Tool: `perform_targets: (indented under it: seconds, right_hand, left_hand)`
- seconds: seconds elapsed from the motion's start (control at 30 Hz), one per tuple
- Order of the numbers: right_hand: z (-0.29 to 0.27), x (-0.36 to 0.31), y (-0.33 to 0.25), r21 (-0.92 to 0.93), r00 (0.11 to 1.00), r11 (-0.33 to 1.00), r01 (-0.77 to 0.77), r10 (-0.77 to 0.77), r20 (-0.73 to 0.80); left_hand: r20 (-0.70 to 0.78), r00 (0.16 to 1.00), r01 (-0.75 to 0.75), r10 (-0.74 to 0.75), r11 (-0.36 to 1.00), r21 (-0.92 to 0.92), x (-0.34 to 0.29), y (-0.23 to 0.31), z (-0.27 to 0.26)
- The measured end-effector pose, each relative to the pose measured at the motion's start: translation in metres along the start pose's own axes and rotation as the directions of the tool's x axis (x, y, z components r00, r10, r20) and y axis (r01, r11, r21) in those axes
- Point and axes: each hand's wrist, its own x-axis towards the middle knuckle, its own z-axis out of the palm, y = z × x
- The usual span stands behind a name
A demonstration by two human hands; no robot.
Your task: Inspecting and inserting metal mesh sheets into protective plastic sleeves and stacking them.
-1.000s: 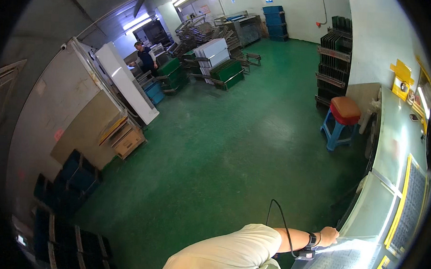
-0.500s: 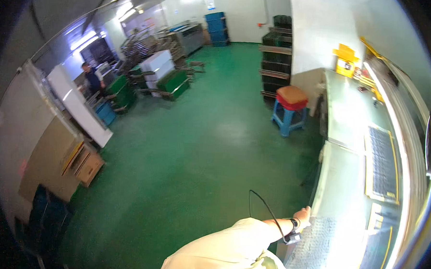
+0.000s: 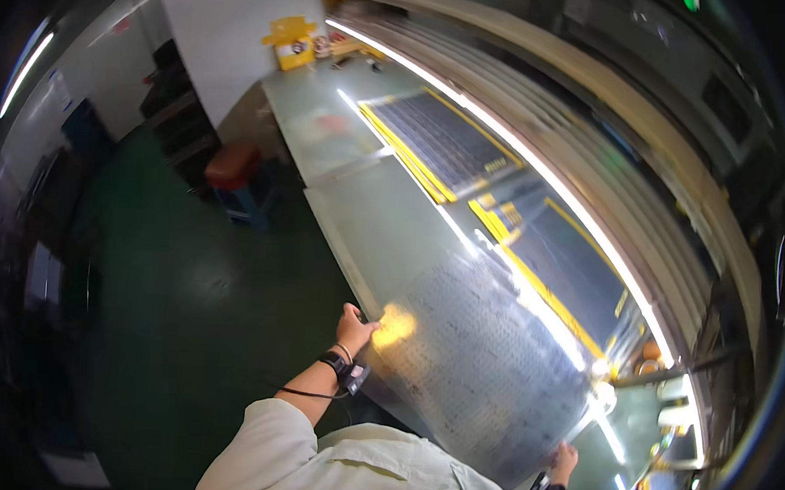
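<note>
A large grey sheet [image 3: 492,363], covered in rows of small marks or holes, lies over the bench in front of me. My left hand [image 3: 358,329] is closed at its left edge, the thumb toward the top face. At the sheet's near right corner, my right hand [image 3: 563,463] is closed on the edge, its fingers partly hidden. Both wrists wear dark bands with small devices, and a cable runs from the left one. A bright yellow glow shows on the sheet beside my left hand.
Dark yellow-edged panels [image 3: 449,142] stand along the bench's back under a long light strip [image 3: 519,145]. On the far bench [image 3: 315,110] sits a yellow box [image 3: 292,43]. A red-topped blue stool [image 3: 235,172] stands on the green floor to the left.
My view has swung right, from the open room to the bench. The right hand and the whole near sheet now show; the stool and yellow box have shifted left in the picture.
</note>
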Motion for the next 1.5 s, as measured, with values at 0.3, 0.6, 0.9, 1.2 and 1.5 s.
perform_targets:
  seconds: [0.3,0.6,0.9,1.2,1.5]
  right_hand:
    - [-0.020,-0.022,-0.033,-0.100,0.973,0.994,0.038,-0.014,0.232]
    - [-0.011,-0.068,-0.087,0.125,0.937,0.988,-0.092,0.044,0.346]
    - [-0.010,-0.056,-0.052,-0.008,0.949,0.999,0.046,-0.041,0.312]
    - [-0.035,-0.053,-0.045,-0.083,0.927,0.996,-0.017,0.046,0.371]
    - [-0.058,-0.048,-0.043,0.237,0.887,0.928,-0.287,0.165,0.431]
  left_hand:
    - [0.394,0.913,0.237,-0.100,0.919,-0.314,-0.009,0.015,-0.003]
    - [0.451,0.890,0.016,0.072,0.982,-0.188,0.035,-0.005,-0.023]
    - [0.361,0.922,-0.223,0.136,0.952,0.209,0.014,0.048,-0.017]
    - [0.503,0.839,-0.176,0.209,0.978,-0.112,0.069,0.077,0.050]
    - [0.716,0.692,-0.095,0.086,0.995,-0.028,0.068,0.105,0.046]
